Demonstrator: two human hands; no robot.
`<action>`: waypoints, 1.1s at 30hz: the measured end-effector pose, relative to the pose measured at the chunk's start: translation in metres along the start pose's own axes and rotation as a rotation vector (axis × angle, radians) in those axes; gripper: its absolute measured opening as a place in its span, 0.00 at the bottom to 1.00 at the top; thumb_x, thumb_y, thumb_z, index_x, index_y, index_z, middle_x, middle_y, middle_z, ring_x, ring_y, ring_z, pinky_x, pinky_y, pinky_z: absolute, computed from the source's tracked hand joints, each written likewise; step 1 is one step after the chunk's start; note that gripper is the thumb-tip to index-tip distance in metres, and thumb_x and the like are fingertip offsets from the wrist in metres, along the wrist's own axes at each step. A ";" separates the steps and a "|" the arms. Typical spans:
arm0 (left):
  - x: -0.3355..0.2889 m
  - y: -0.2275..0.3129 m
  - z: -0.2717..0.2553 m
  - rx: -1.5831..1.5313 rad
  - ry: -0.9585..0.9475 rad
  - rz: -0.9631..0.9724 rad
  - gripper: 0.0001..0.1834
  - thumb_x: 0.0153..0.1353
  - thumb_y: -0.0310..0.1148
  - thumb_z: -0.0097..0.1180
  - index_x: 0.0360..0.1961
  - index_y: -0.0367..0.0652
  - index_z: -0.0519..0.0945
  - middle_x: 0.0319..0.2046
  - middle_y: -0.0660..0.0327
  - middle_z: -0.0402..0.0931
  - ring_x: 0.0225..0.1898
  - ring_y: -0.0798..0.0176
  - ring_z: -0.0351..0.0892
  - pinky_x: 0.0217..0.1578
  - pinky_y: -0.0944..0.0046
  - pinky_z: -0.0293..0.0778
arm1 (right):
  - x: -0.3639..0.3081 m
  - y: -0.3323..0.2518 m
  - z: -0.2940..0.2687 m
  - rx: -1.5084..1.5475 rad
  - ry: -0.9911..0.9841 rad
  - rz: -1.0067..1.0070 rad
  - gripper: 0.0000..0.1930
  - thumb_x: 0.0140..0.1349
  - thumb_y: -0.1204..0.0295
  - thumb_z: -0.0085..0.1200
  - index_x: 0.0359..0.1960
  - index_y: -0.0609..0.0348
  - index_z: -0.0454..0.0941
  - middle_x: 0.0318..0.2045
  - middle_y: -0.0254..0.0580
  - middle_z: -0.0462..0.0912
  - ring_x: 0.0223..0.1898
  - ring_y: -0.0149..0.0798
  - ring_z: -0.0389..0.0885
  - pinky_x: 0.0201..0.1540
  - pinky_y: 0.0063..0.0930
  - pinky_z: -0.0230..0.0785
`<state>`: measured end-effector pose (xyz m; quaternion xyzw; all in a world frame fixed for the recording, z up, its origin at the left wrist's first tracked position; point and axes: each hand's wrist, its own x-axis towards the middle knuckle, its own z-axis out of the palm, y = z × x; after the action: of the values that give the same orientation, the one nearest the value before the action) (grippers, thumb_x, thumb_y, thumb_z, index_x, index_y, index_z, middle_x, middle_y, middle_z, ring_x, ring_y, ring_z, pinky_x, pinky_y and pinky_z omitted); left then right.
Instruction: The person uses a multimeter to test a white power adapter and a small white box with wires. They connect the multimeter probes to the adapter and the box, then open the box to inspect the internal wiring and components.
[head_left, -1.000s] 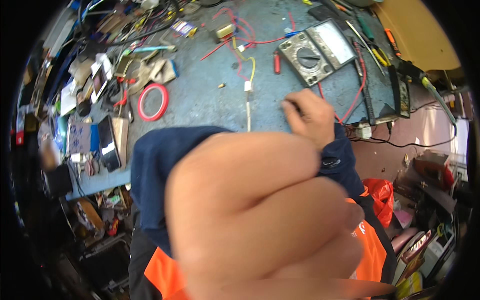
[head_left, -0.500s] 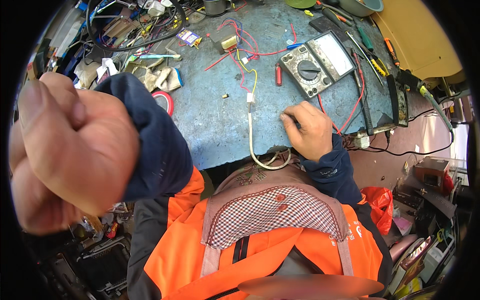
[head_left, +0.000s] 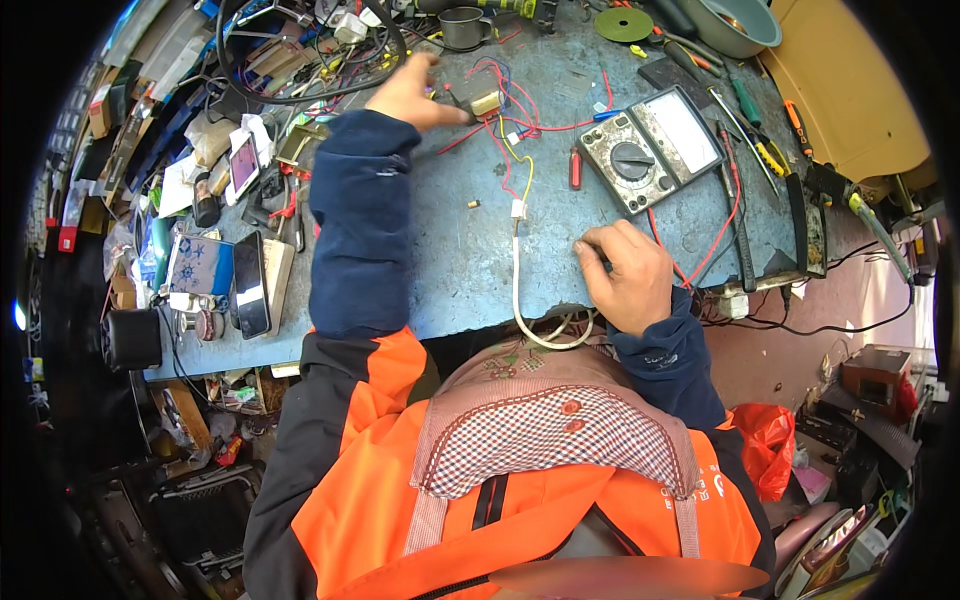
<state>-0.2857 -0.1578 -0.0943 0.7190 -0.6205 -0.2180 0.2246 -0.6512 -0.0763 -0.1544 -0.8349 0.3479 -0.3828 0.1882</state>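
Observation:
My left hand (head_left: pixel 408 98) reaches to the back of the bench with fingers and thumb spread, holding nothing I can see. Its thumb tip comes close to a small yellow-wrapped transformer (head_left: pixel 487 104) with thin red, blue and yellow wires. A white connector (head_left: pixel 518 209) joins its red and yellow leads to a white cable (head_left: pixel 517 275) that hangs over the front edge. My right hand (head_left: pixel 630 278) rests at the bench's near edge, its fingers curled in, with nothing visible in them. Beyond it lies an analog multimeter (head_left: pixel 632 160) with a round black dial.
A small red screwdriver (head_left: pixel 575 169) lies left of the meter. At the right are a green-handled screwdriver (head_left: pixel 747 101), a soldering iron (head_left: pixel 868 222) and red test leads (head_left: pixel 738 195). Phones (head_left: pixel 251 285) and clutter crowd the left; a metal cup (head_left: pixel 464 28) stands at the back.
My left hand has swung from close before the camera at the left to the back of the bench, its fingers spreading. My right hand stays at the near edge. The view has shifted slightly.

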 end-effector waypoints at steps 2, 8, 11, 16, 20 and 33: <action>0.010 -0.024 0.032 -0.036 0.025 0.047 0.62 0.50 0.41 0.84 0.79 0.35 0.58 0.67 0.35 0.73 0.67 0.40 0.77 0.66 0.48 0.74 | 0.000 0.000 0.000 0.014 -0.001 0.005 0.04 0.62 0.74 0.68 0.34 0.56 0.85 0.29 0.42 0.82 0.31 0.51 0.84 0.33 0.42 0.76; 0.011 -0.023 0.057 0.073 0.283 0.228 0.56 0.52 0.49 0.78 0.75 0.33 0.64 0.64 0.34 0.75 0.65 0.36 0.78 0.67 0.49 0.73 | -0.001 0.000 -0.001 0.015 -0.003 -0.028 0.04 0.62 0.74 0.68 0.34 0.56 0.85 0.29 0.42 0.81 0.30 0.51 0.84 0.33 0.42 0.75; 0.013 -0.017 0.063 0.180 0.372 0.425 0.48 0.56 0.45 0.74 0.74 0.37 0.67 0.61 0.38 0.78 0.62 0.36 0.80 0.63 0.47 0.76 | -0.002 0.001 -0.001 0.009 0.009 -0.038 0.04 0.62 0.74 0.68 0.34 0.56 0.85 0.28 0.42 0.81 0.30 0.51 0.83 0.33 0.42 0.75; 0.013 -0.004 0.063 0.357 0.398 0.412 0.43 0.58 0.47 0.74 0.71 0.41 0.71 0.57 0.40 0.82 0.57 0.35 0.84 0.57 0.45 0.80 | -0.002 0.002 -0.001 0.014 0.014 -0.055 0.04 0.62 0.74 0.68 0.34 0.55 0.84 0.28 0.43 0.79 0.30 0.51 0.83 0.33 0.43 0.75; 0.014 -0.005 0.058 0.338 0.344 0.386 0.46 0.59 0.51 0.77 0.72 0.40 0.71 0.60 0.40 0.83 0.60 0.36 0.84 0.59 0.47 0.80 | -0.003 0.006 -0.001 0.005 0.005 -0.061 0.04 0.62 0.73 0.68 0.34 0.55 0.84 0.28 0.43 0.79 0.31 0.51 0.83 0.34 0.43 0.75; 0.018 -0.013 0.060 0.226 0.336 0.421 0.41 0.58 0.44 0.79 0.68 0.41 0.73 0.58 0.41 0.83 0.57 0.38 0.85 0.56 0.48 0.81 | -0.008 0.010 -0.001 -0.027 0.030 -0.104 0.04 0.63 0.71 0.66 0.35 0.55 0.84 0.29 0.41 0.79 0.31 0.48 0.83 0.35 0.41 0.76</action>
<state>-0.3090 -0.1769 -0.1507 0.6210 -0.7305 0.0263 0.2831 -0.6603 -0.0773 -0.1639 -0.8485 0.3120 -0.3998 0.1513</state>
